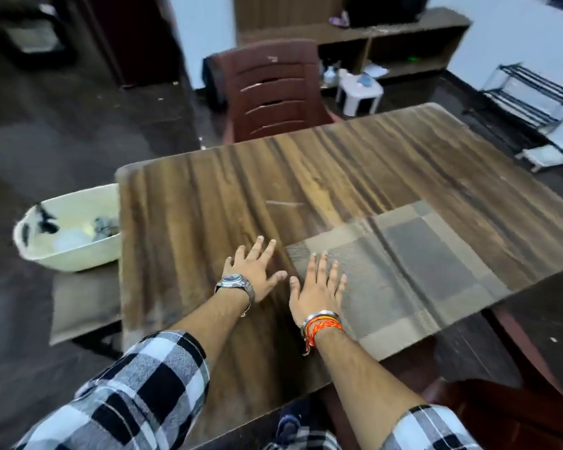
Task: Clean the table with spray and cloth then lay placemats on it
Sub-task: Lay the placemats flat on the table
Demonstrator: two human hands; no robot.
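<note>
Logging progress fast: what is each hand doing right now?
Left hand: open, flat on the bare table, holding nothing.
Right hand: open, palm down at the placemat edge, holding nothing.

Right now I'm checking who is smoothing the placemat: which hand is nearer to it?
The right hand: it lies flat on the near-left corner of the placemat. The left hand rests on bare table, just left of the mat's edge.

Head view, steeply down onto near table (pixel 228 190)
</note>
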